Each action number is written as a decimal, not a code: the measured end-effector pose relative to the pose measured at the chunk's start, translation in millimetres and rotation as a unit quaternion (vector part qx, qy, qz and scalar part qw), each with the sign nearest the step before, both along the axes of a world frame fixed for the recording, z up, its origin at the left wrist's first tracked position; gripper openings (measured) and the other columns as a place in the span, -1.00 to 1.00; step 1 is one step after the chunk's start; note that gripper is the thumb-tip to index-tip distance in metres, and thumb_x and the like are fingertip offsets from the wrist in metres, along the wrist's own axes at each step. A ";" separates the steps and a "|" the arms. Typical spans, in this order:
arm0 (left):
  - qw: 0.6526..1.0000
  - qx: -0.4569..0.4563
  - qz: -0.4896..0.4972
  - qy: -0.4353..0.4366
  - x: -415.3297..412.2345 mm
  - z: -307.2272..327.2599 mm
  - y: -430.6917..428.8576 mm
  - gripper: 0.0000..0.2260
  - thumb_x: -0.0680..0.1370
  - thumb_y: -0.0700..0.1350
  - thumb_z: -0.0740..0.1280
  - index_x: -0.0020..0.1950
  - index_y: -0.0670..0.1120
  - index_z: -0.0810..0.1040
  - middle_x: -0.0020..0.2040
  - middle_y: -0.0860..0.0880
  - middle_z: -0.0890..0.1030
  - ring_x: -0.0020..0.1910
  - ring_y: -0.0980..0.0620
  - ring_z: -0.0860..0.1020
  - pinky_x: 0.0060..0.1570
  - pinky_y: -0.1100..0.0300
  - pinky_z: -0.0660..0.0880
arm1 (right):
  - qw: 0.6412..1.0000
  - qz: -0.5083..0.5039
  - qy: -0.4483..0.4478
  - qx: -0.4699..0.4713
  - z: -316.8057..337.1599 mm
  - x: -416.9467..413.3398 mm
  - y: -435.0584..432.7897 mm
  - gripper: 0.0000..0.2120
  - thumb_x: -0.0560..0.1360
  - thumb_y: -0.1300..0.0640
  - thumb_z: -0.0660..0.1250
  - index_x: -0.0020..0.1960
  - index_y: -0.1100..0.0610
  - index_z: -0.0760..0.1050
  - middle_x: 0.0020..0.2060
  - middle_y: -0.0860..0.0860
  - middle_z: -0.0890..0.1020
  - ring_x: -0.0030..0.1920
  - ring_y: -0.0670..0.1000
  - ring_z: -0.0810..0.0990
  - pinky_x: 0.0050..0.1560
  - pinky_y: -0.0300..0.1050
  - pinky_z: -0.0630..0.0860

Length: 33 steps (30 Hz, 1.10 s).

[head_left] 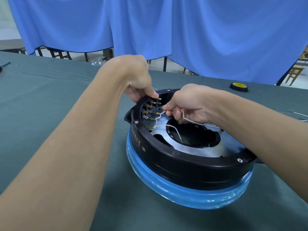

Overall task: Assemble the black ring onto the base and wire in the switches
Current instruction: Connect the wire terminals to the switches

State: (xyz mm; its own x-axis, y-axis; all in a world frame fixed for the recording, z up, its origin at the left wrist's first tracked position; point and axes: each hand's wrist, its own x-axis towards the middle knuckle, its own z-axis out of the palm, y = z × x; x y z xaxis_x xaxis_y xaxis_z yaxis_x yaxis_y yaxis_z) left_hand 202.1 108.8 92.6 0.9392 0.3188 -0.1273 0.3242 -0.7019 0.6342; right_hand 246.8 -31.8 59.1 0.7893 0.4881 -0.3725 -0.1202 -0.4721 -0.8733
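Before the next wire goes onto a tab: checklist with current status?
1. Seating of black ring on base: ok on the near side; far side is hidden.
2. Ring screws present: ok, one by the switches and one near right; tightness cannot tell.
3. left hand grips the black ring beside the switch terminals: ok.
4. right hand pinches the white wire at the terminals: ok; pushed fully onto its tab: cannot tell.
5. ring lug hanging below the right hand: not ok, unconnected.
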 end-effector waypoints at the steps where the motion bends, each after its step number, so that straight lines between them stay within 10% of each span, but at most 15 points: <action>1: 1.000 -0.004 0.001 -0.001 -0.2 -0.5 0.3 -0.75 0.37 -0.18 0.57 -0.06 -0.30 0.66 -0.28 -0.17 0.71 -0.21 -0.12 0.72 0.01 0.01 0.64 | 1.000 0.000 -0.010 0.004 -0.6 0.0 0.3 -0.86 0.55 0.40 0.22 -0.17 0.30 0.45 -0.51 0.10 0.49 -0.68 -0.11 0.33 -0.62 -0.40 0.26; 7: 0.999 -0.042 0.014 -0.010 -2.9 -2.8 3.8 -0.75 0.36 -0.20 0.56 -0.06 -0.31 0.65 -0.32 -0.15 0.70 -0.37 -0.01 0.69 -0.35 0.19 0.64 | 0.998 0.009 -0.055 -0.013 -3.6 1.2 2.8 -0.86 0.53 0.41 0.23 -0.18 0.31 0.48 -0.53 0.09 0.49 -0.60 -0.10 0.33 -0.47 -0.32 0.26; 13: 1.000 -0.006 0.018 -0.010 -1.0 -0.4 -0.5 -0.74 0.37 -0.16 0.57 -0.06 -0.30 0.67 -0.27 -0.15 0.71 -0.17 -0.11 0.72 0.06 0.05 0.62 | 0.997 0.002 -0.074 -0.012 -6.3 1.4 5.1 -0.86 0.53 0.42 0.20 -0.16 0.33 0.48 -0.48 0.11 0.50 -0.63 -0.10 0.34 -0.50 -0.30 0.25; 21: 0.998 0.043 0.041 -0.008 -1.5 3.7 -10.8 -0.77 0.38 -0.11 0.58 -0.18 -0.24 0.62 -0.33 -0.12 0.70 -0.28 -0.07 0.71 0.05 0.06 0.60 | 0.995 0.003 -0.096 -0.008 -8.3 1.5 5.0 -0.84 0.54 0.40 0.20 -0.19 0.31 0.48 -0.47 0.11 0.50 -0.61 -0.09 0.34 -0.42 -0.25 0.22; 29: 0.995 0.085 0.054 -0.012 -0.8 2.7 -11.3 -0.71 0.41 -0.04 0.56 -0.33 -0.16 0.54 -0.44 -0.04 0.66 -0.60 0.09 0.56 -0.66 0.38 0.35 | 0.993 0.012 -0.120 -0.016 -8.5 0.9 5.8 -0.88 0.52 0.42 0.21 -0.16 0.33 0.47 -0.42 0.13 0.49 -0.57 -0.06 0.31 -0.46 -0.24 0.20; 33: 0.996 0.076 0.037 -0.011 -1.8 2.6 -8.6 -0.78 0.40 -0.05 0.57 -0.25 -0.17 0.63 -0.32 -0.07 0.71 -0.29 0.01 0.70 -0.14 0.20 0.62 | 0.992 0.013 -0.121 -0.015 -9.2 2.0 7.7 -0.87 0.51 0.42 0.24 -0.19 0.32 0.48 -0.40 0.14 0.49 -0.55 -0.05 0.32 -0.47 -0.25 0.21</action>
State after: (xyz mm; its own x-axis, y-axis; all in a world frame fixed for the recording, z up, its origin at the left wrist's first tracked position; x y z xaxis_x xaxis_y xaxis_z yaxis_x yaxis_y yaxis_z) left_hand 200.3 100.2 95.2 0.9148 0.4005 -0.0529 0.3657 -0.7650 0.5301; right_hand 248.8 -24.1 49.9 0.8451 0.5004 -0.1880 0.1041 -0.4992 -0.8602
